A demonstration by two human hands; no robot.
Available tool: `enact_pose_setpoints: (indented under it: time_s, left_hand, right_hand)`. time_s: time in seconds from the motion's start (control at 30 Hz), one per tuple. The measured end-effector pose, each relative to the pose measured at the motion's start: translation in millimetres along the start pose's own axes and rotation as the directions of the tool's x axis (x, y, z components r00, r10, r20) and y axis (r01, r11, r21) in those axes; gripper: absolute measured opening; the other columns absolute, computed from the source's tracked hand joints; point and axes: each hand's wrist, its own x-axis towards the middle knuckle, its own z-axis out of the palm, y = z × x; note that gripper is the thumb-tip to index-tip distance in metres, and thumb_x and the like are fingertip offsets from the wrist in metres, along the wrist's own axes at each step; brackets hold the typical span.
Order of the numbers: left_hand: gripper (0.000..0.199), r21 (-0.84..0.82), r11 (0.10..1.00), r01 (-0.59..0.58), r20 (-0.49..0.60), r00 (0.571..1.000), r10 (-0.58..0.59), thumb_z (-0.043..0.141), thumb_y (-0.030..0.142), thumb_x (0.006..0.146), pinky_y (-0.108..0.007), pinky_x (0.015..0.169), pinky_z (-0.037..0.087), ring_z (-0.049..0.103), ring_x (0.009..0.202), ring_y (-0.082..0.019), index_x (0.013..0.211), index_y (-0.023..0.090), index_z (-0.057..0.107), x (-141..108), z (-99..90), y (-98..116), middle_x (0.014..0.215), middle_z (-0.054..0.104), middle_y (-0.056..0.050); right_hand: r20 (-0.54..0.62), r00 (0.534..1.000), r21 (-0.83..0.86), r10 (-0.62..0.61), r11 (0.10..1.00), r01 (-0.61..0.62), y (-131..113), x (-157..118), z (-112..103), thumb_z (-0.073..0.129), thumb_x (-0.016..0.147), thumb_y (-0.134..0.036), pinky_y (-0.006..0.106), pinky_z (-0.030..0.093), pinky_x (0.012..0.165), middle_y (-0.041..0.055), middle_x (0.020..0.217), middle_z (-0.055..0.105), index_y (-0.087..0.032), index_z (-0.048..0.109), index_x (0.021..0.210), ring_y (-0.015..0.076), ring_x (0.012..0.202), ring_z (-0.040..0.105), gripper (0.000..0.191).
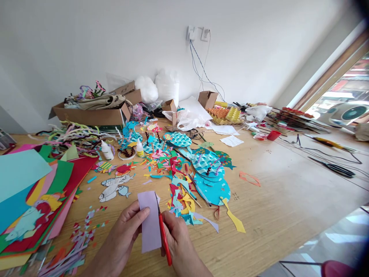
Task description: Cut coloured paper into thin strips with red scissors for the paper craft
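Note:
My left hand (127, 227) pinches a light purple paper strip (150, 231) near its left edge, thumb on top. In my right hand (177, 234) are red-handled scissors (163, 238), their dark blades along the upper right edge of the strip. A small purple bit of paper shows just right of the blades. Beyond my hands lie a heap of coloured paper scraps (184, 204) and white paper fish cutouts (111, 190). Thin purple strips and tiny paper pieces (77, 242) are spread to the left of my left hand.
Coloured paper sheets (23, 169) are stacked at the left. Glue bottles (107, 151), blue round cutouts (213, 188) and pipe cleaners (69, 134) lie farther back. A full cardboard box (92, 115) stands by the wall. Black scissors (334, 167) and a red cup (273, 135) are at the right.

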Motion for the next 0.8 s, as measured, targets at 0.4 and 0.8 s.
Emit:
enact_pose_setpoints:
  time_s: [0.4,0.8]
  left_hand:
    - [0.022,0.049,0.999,-0.005,-0.05,0.999,0.008,0.066,0.032,0.066,-0.022,0.059,0.045,0.054,0.06,-0.013,0.084,0.021,0.069,-1.1,0.9,-1.2,0.066,0.065,0.002]
    - [0.012,0.22,0.944,-0.244,-0.132,0.952,0.277,0.062,0.029,0.068,-0.023,0.058,0.042,0.053,0.058,-0.015,0.076,0.021,0.066,14.2,-5.5,13.5,0.057,0.06,0.005]
  right_hand:
    - [-0.006,1.0,-0.025,0.03,0.999,-0.03,4.5,4.9,-2.8,0.035,0.087,-0.039,0.019,0.025,0.042,-0.0051,0.051,0.038,-0.019,0.038,0.059,0.0073,0.045,0.036,0.035]
    - [-0.034,0.991,0.383,0.128,0.918,-0.105,-17.6,7.2,-5.4,0.064,0.063,-0.037,0.02,0.034,0.049,-0.0045,0.062,0.044,-0.019,0.043,0.071,0.0092,0.054,0.041,0.028]
